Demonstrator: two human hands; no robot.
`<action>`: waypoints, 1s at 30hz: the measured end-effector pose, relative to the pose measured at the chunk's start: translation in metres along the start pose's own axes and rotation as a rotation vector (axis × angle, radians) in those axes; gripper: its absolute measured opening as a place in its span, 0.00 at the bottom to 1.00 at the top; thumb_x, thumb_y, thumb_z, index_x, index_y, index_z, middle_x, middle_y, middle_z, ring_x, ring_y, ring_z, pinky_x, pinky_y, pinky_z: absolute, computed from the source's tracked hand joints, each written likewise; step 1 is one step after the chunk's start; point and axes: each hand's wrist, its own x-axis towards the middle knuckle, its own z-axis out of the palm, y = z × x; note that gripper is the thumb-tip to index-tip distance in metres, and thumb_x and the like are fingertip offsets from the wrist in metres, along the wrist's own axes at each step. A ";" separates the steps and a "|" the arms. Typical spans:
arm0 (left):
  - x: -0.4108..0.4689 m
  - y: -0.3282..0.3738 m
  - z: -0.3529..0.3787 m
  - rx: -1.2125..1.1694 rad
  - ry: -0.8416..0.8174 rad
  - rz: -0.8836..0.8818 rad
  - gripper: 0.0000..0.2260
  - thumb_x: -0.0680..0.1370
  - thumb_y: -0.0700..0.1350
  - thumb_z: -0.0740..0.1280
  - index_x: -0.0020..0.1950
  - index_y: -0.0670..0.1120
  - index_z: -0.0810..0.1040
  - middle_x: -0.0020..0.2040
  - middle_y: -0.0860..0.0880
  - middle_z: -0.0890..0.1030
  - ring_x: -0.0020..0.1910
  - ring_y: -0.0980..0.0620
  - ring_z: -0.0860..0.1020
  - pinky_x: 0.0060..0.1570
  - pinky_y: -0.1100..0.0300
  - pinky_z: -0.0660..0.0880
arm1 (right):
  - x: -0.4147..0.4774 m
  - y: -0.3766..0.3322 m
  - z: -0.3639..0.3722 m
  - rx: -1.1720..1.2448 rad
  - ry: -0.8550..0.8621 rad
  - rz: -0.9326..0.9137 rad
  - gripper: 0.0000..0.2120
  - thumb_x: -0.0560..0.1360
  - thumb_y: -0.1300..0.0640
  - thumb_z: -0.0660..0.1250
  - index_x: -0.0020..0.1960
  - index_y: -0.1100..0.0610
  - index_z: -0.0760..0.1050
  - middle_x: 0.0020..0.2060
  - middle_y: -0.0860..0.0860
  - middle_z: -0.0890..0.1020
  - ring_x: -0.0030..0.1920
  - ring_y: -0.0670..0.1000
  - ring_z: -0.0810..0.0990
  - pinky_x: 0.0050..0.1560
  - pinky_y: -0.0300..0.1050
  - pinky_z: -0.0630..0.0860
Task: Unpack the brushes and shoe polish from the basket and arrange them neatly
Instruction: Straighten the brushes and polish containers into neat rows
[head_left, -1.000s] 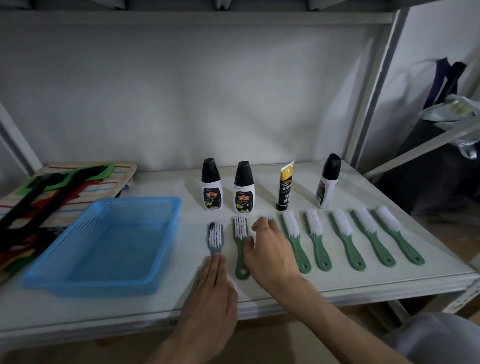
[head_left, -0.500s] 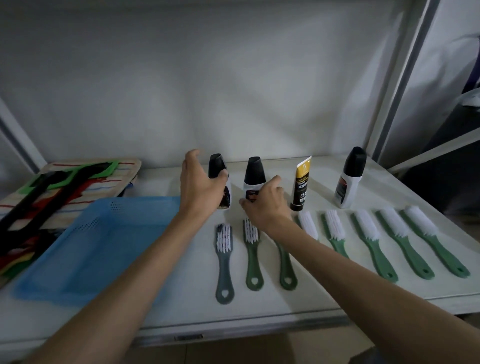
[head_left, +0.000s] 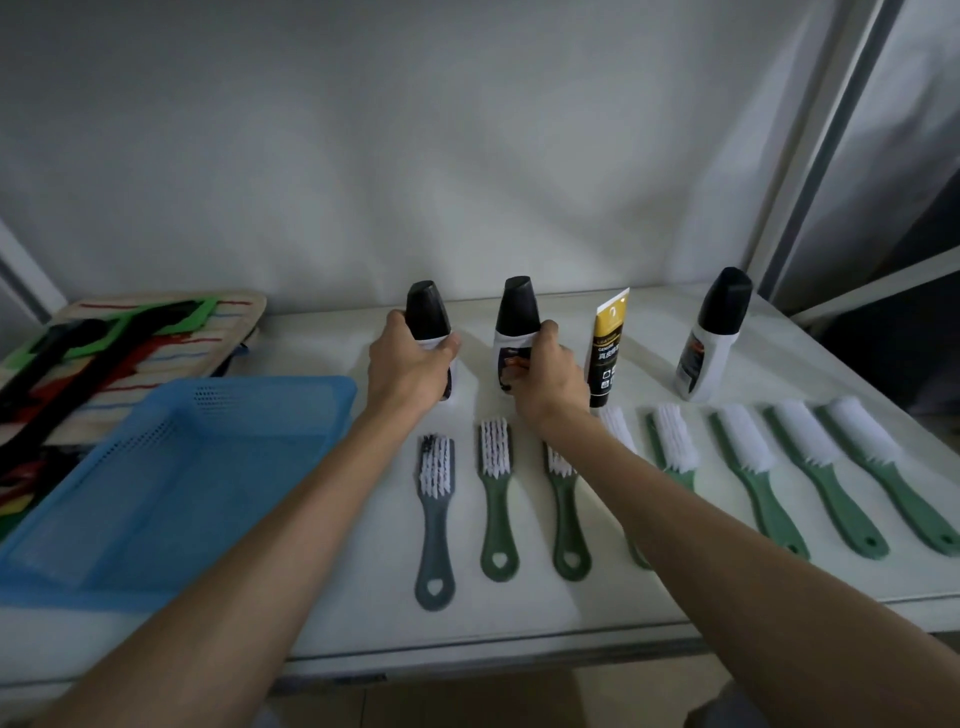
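Straightening the far row seems the step in hand: the left hand (head_left: 410, 364) wraps the left bottle (head_left: 427, 317), the right hand (head_left: 545, 374) wraps the next bottle (head_left: 516, 314), fingers closed around each body. Both stand upright on the shelf (head_left: 519, 608), left of the tube (head_left: 605, 348) and a third bottle (head_left: 711, 338). Grip low, slide rather than lift, and match the spacing and label facing. Brushes (head_left: 496, 493) lie in a near row; the basket (head_left: 171, 478) sits left, seemingly empty. The right forearm hides part of two brushes; labels are blurred.
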 end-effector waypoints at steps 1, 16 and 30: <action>0.000 0.000 0.000 0.000 0.003 0.005 0.20 0.75 0.51 0.71 0.61 0.43 0.73 0.57 0.43 0.79 0.52 0.44 0.78 0.47 0.59 0.71 | 0.002 0.001 0.000 -0.001 -0.004 0.007 0.16 0.77 0.61 0.63 0.62 0.61 0.63 0.56 0.61 0.78 0.57 0.65 0.78 0.46 0.53 0.71; -0.006 0.012 -0.006 -0.027 0.018 -0.004 0.28 0.75 0.48 0.71 0.70 0.41 0.64 0.66 0.41 0.74 0.62 0.41 0.75 0.56 0.53 0.72 | -0.024 0.000 -0.026 -0.061 -0.086 -0.039 0.21 0.72 0.69 0.66 0.63 0.66 0.65 0.61 0.63 0.74 0.63 0.62 0.73 0.61 0.52 0.72; -0.076 0.075 0.046 -0.338 -0.050 0.689 0.15 0.76 0.40 0.71 0.60 0.42 0.71 0.54 0.49 0.76 0.52 0.51 0.78 0.55 0.55 0.77 | -0.001 0.092 -0.146 0.372 0.484 0.199 0.22 0.71 0.67 0.63 0.64 0.62 0.66 0.58 0.57 0.75 0.56 0.54 0.74 0.57 0.51 0.74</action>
